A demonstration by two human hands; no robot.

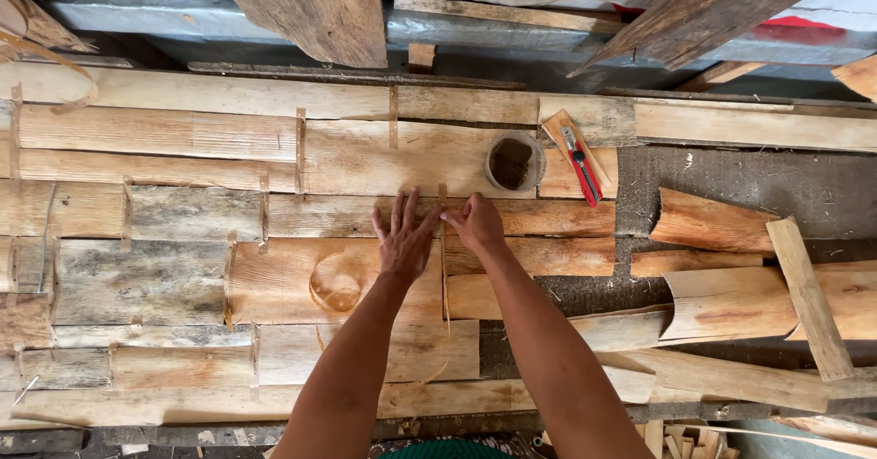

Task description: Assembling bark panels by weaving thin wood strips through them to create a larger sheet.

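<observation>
Running upright between the two hands was a thin wooden strip [445, 272], a narrow sliver that lay over the seam where two flat sheets of wood met. Its upper end sat under the fingertips of the right hand [477, 224], which was curled with the fingers bunched together and pinched on the top of the strip. The left hand [403, 238] lay just beside it, palm down and fingers spread, pressed flat on the pale wooden sheet [338, 281] to the left of the seam; it gripped nothing. The two hands were close, almost touching at the thumbs.

That sheet bore a round darker ring mark near its middle. Around it the whole surface was covered with similar flattened sheets in rows, some fresh and tan, some grey and weathered [137, 281], joined by other thin strips set across their seams.

Above the hands stood a small round cup [512, 161] with a dark brown content. Just to its right a red-handled cutter [579, 165] rested on a small piece of wood. Further right, loose curved pieces of bark-like wood [708, 223] and a plain stick [808, 296] lay piled on a dark, dusty bench top [804, 189].
</observation>
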